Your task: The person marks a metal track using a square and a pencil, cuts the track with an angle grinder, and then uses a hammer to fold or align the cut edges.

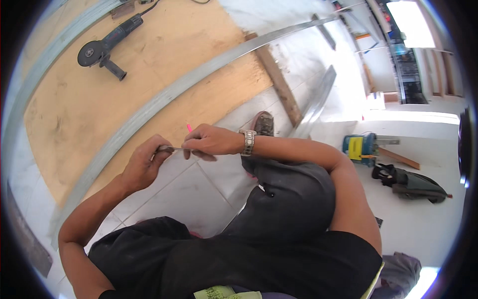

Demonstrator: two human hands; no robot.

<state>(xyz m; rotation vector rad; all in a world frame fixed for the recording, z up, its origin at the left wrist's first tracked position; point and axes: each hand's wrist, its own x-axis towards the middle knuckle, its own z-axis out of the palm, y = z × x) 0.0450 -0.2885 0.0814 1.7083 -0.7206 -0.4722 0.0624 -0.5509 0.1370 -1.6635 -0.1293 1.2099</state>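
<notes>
Pale floor tiles (pixel 174 199) run under a broad tan board (pixel 164 55), opening the background to this close handwork. Between the hands, just above the tiles near the board's edge, is a thin piece (pixel 175 148), too small to identify. Left hand (pixel 145 163) pinches one end; right hand (pixel 211 140) has its grip closed at the other, thumb against fingers. It looks light and fairly stiff, perhaps slick, so fingertip holds near both ends should suit it. Across the board curves a long grey metal strip (pixel 164 98), with an angle grinder (pixel 117 36) lying beyond; a blue container (pixel 367 144) stands off right.
</notes>
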